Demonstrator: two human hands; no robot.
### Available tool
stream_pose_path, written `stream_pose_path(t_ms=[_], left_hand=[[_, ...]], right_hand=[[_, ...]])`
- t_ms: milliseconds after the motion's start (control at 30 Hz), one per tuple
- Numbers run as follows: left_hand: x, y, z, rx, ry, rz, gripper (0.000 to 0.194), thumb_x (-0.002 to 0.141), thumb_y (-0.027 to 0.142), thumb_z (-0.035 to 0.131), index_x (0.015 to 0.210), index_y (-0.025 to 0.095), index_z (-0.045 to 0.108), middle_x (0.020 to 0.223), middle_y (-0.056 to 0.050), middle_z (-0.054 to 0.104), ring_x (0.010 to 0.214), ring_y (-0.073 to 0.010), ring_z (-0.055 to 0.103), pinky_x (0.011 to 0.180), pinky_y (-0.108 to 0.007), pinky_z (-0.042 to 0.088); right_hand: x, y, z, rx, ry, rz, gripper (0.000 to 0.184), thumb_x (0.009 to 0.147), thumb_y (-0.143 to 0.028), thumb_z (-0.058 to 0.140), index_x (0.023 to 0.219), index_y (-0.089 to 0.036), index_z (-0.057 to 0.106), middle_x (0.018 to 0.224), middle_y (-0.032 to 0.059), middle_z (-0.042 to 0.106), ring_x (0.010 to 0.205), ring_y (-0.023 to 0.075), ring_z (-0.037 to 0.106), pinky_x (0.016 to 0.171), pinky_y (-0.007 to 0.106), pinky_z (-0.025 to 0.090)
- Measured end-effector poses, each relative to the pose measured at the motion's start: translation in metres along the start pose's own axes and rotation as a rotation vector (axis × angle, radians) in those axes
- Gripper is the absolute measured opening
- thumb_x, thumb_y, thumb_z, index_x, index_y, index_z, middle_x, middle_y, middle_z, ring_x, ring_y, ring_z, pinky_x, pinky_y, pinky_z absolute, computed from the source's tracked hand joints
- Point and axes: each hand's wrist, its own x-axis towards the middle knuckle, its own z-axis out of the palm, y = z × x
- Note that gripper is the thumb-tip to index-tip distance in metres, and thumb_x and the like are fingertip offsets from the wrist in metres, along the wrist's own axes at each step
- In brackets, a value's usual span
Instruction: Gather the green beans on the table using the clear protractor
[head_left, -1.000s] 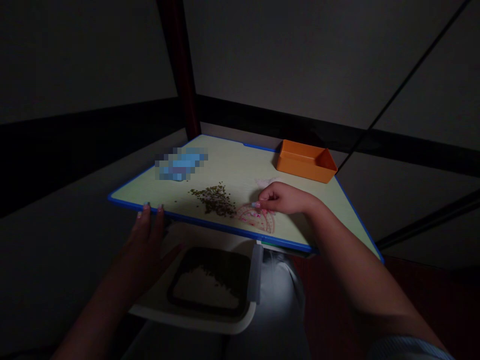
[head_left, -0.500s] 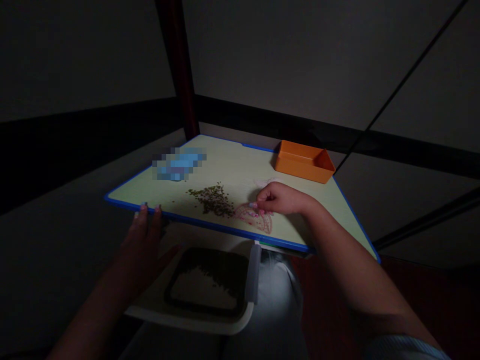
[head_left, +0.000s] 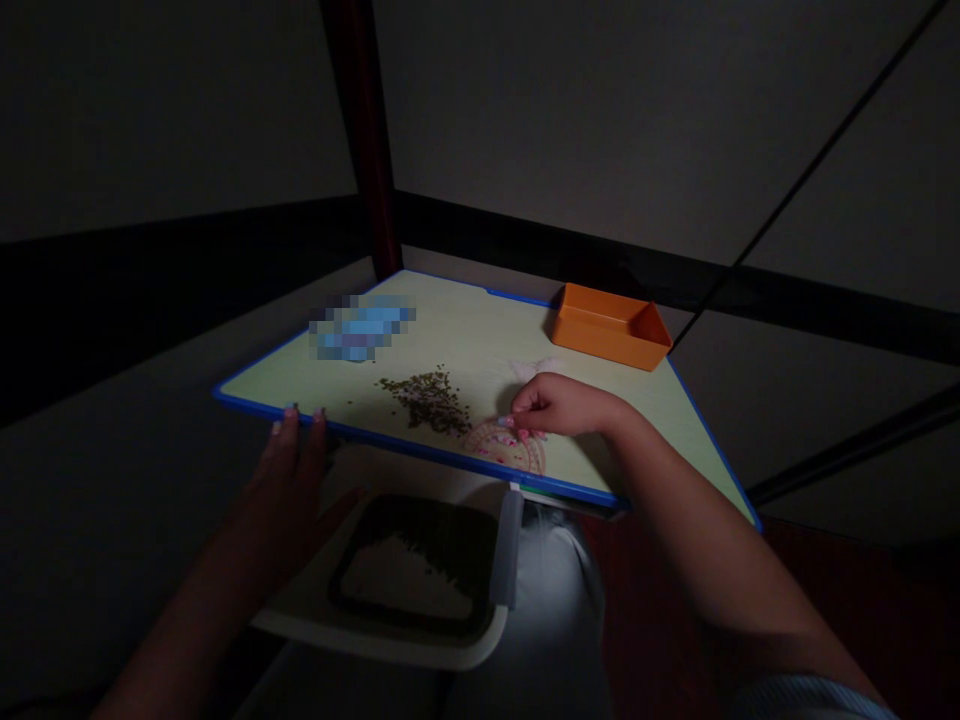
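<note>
My right hand (head_left: 559, 405) is closed in a pinch above the board, on a clear pink-marked protractor (head_left: 487, 440) near the front edge; the fingers partly cover it. Left of it lies a loose heap of small dark greenish seeds or beans (head_left: 431, 400). My left hand (head_left: 292, 470) is in shadow at the board's near-left edge, fingers stretched out with the tips on the blue rim and the thumb apart. Under that edge sits a pale plastic container (head_left: 442, 655) with a grey side clip, more of the dark seeds (head_left: 450, 535) inside.
The pale board (head_left: 465, 315) has a blue rim. An orange open box (head_left: 611, 335) stands at its back right. A blurred-out blue item (head_left: 364, 330) lies at the back left. Dark walls and a reddish post (head_left: 367, 130) rise behind.
My right hand has shifted slightly toward me, and the protractor has turned and slid closer to the board's front edge. My left hand stays in place.
</note>
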Motion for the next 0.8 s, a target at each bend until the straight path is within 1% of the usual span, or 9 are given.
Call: stream_pose_path(t_ms=[167,367,600,733,800], left_hand=[[-0.001,0.000,0.001,-0.006,0.022,0.009,0.089,0.074,0.054,0.047,0.141,0.015,0.005,0.153,-0.024,0.004,0.139,-0.0408,0.013,0.105,-0.056,0.034],[-0.001,-0.001,0.002,-0.008,0.019,0.006,0.087,0.074,0.054,0.045,0.141,0.016,0.004,0.154,-0.023,0.003,0.140,-0.0399,0.011,0.107,-0.056,0.032],[-0.001,-0.001,0.001,-0.004,0.005,-0.005,0.089,0.074,0.056,0.044,0.141,0.014,0.005,0.153,-0.024,0.003,0.140,-0.0404,0.012,0.108,-0.055,0.030],[-0.002,-0.002,0.002,-0.003,0.006,0.000,0.088,0.074,0.056,0.044,0.141,0.015,0.004,0.153,-0.024,0.003,0.139,-0.0412,0.013,0.106,-0.056,0.032],[-0.002,-0.003,0.002,-0.007,0.016,0.009,0.088,0.074,0.055,0.045,0.141,0.015,0.004,0.153,-0.024,0.004,0.139,-0.0414,0.013,0.106,-0.056,0.033]], right_hand=[[-0.001,0.002,-0.004,-0.112,0.080,0.041,0.029,0.083,-0.028,0.050,0.065,-0.011,0.065,0.051,-0.0010,0.053,0.047,0.0073,0.043,0.051,0.022,0.029],[-0.003,0.004,-0.008,-0.174,0.108,0.084,0.028,0.082,-0.027,0.050,0.066,-0.011,0.066,0.050,-0.0017,0.053,0.048,0.0069,0.043,0.053,0.022,0.028],[-0.004,0.007,-0.011,-0.275,0.155,0.100,0.031,0.083,-0.029,0.049,0.063,-0.011,0.064,0.050,-0.0026,0.050,0.048,0.0063,0.036,0.053,0.024,0.024],[-0.006,0.008,-0.014,-0.305,0.181,0.116,0.029,0.082,-0.027,0.050,0.062,-0.011,0.063,0.050,-0.0022,0.050,0.049,0.0065,0.036,0.054,0.025,0.024],[-0.007,0.008,-0.014,-0.266,0.185,0.105,0.030,0.082,-0.028,0.050,0.061,-0.011,0.063,0.051,-0.0021,0.050,0.050,0.0068,0.037,0.054,0.024,0.024]])
